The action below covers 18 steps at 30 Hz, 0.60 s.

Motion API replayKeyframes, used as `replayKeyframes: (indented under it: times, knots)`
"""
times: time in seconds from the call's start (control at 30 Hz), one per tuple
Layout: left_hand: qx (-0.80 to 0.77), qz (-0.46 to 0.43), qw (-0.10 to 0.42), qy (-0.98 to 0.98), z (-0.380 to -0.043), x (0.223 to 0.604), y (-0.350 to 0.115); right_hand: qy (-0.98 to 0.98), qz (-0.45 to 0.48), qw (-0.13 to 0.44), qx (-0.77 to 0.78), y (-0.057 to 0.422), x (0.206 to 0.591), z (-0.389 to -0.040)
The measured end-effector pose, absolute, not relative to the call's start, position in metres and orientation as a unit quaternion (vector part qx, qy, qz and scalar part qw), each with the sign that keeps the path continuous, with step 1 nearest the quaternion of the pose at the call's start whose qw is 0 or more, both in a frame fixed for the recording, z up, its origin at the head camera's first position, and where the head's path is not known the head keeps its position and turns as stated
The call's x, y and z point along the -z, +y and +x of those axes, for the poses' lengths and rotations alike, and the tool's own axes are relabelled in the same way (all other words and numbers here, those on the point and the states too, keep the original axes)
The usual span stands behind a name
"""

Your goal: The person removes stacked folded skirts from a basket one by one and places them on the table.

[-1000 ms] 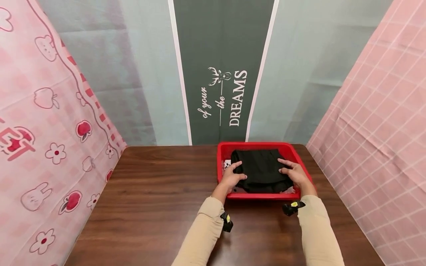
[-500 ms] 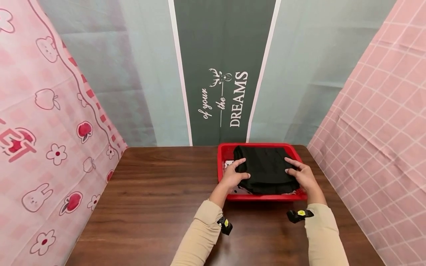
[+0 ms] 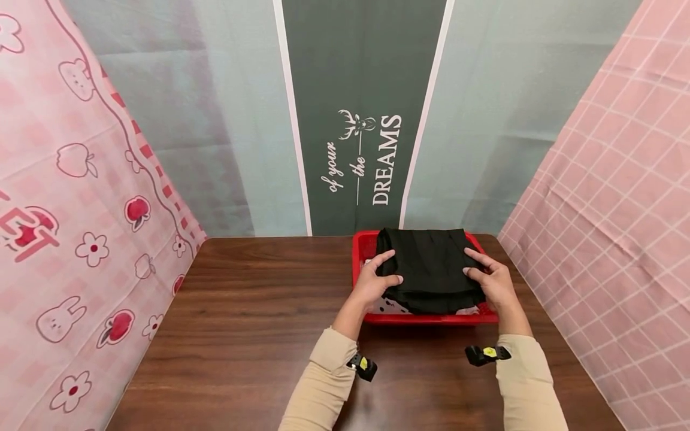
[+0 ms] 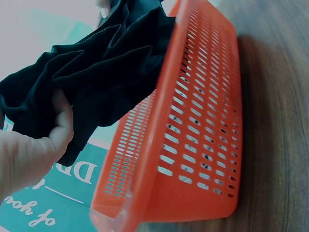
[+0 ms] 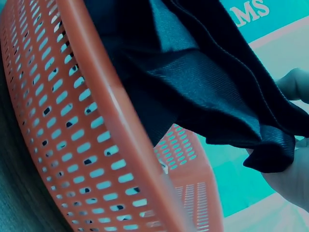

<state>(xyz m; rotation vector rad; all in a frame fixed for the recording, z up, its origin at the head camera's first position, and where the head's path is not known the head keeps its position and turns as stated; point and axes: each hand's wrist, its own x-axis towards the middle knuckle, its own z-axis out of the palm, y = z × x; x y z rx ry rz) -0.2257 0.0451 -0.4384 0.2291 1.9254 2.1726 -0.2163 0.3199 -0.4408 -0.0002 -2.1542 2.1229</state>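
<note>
A folded black cloth item, perhaps a garment, is held level between both hands over a red plastic basket. My left hand grips its left edge, thumb on top. On the opposite edge my right hand holds it the same way. In the left wrist view the black cloth hangs in loose layers above the basket rim. The right wrist view shows the cloth's folds raised at the hand's side. Under it, white fabric with black spots lies in the basket, mostly hidden.
The basket stands at the back right of a brown wooden table. A grey-green curtain with lettering hangs behind. Pink patterned cloths line the left and right sides.
The black cloth has risen out of the basket and shifted slightly right; its far edge now overlaps the basket's back rim. Both hands have moved with it, keeping their hold.
</note>
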Motion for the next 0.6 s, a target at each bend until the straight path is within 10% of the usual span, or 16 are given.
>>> replayKeyframes:
  times: [0.6]
  knots:
    - [-0.767,0.095,0.096,0.627,-0.221,0.428,0.024,-0.708,0.025,0.072,-0.702,0.300,0.431,-0.210]
